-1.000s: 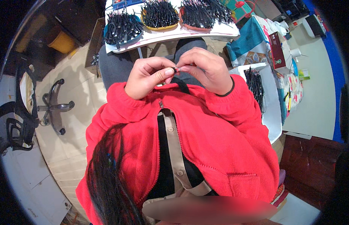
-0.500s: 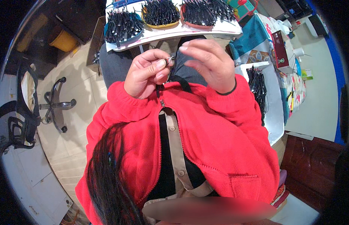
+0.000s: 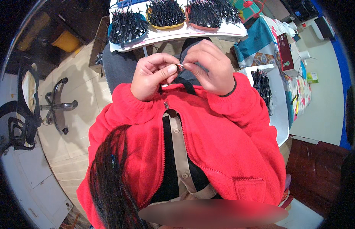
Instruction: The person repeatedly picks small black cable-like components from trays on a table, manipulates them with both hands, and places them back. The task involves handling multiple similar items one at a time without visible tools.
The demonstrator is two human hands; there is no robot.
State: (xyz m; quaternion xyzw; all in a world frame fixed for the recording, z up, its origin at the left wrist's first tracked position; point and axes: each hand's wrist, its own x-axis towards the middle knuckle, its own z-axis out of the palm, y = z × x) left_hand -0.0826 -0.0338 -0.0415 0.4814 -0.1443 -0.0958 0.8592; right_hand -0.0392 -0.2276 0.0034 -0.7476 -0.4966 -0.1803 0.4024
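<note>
My left hand (image 3: 152, 76) is closed in a pinch in front of my chest, thumb against forefinger, on a thin cable end. Fine reddish and pale wires (image 3: 180, 66) stick out from it on the right. At these wire tips, my right hand (image 3: 212, 68) has thumb and forefinger pressed together. The two hands nearly touch, and the rest of the cable is mostly hidden by the left fingers. A black loop (image 3: 185, 84) lies below the hands against my red jacket; whether it belongs to the cable I cannot tell.
Ahead, a white table (image 3: 162, 42) bears a blue tray (image 3: 128, 42), a yellow tray (image 3: 168, 26) and a red tray (image 3: 203, 26), heaped with black cables. To the right, a white foam box (image 3: 278, 122) holds more black cables (image 3: 262, 87). A wheeled chair (image 3: 59, 107) stands left.
My right hand has come left and down, its raised, spread fingers now pinched at the wire tips. My left hand has stayed nearly in place.
</note>
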